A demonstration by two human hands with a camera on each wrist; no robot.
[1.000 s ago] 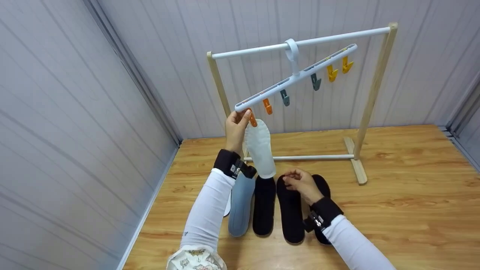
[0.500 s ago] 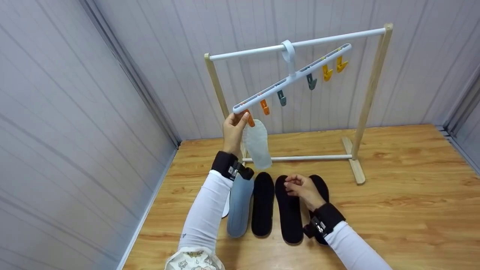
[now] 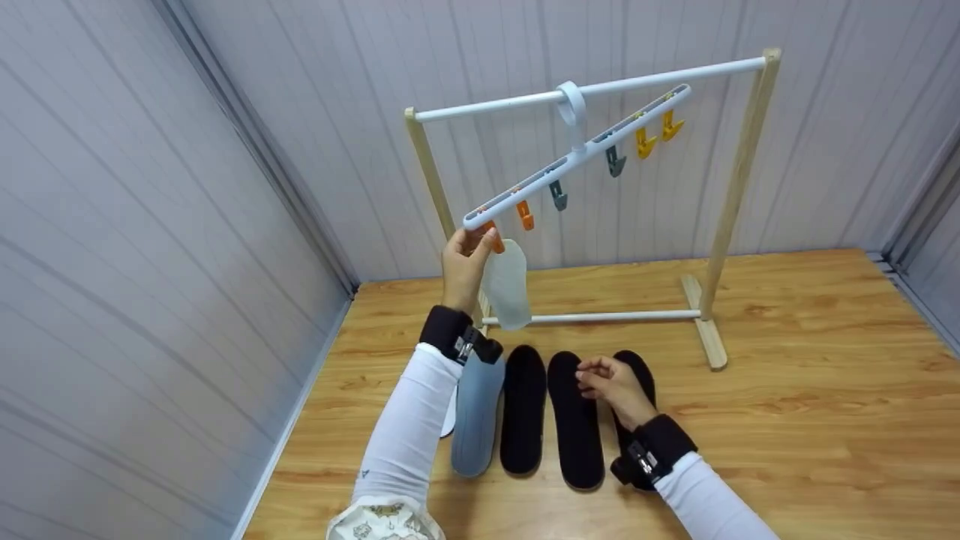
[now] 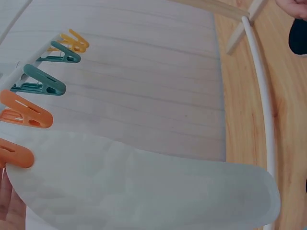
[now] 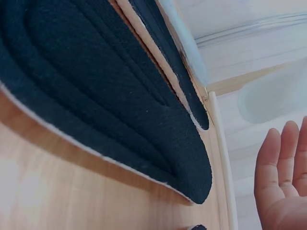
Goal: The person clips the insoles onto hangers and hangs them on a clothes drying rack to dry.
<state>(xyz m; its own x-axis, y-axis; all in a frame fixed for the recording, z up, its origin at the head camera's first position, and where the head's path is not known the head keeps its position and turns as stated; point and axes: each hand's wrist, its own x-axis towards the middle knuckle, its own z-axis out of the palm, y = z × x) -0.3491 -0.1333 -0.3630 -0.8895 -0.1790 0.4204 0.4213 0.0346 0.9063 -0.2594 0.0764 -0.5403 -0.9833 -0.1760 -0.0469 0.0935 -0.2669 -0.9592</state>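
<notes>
In the head view my left hand (image 3: 463, 270) pinches the orange clip (image 3: 493, 237) at the near end of a white hanger (image 3: 577, 157). From that clip hangs a white insole (image 3: 507, 289), which fills the lower part of the left wrist view, its toe or heel end held by the orange clip (image 4: 17, 154). My right hand (image 3: 611, 386) hovers over the black insoles with loosely bent fingers and nothing in them; its fingers (image 5: 268, 158) also show in the right wrist view. Below lie a black insole (image 3: 576, 435) and another black insole (image 3: 523, 420).
The hanger hooks on the top bar (image 3: 487, 107) of a wooden-legged rack. A second orange clip (image 3: 525, 215), green clips (image 3: 557, 195) and yellow clips (image 3: 645, 142) line it. A light blue insole (image 3: 476, 420) lies on the wood-grain surface (image 3: 810, 390), with another black insole (image 3: 636, 375) at right.
The hanging white insole's lower end has swung up and back, away from the black insole under it. My left hand stays at the orange clip; my right hand has shifted slightly right.
</notes>
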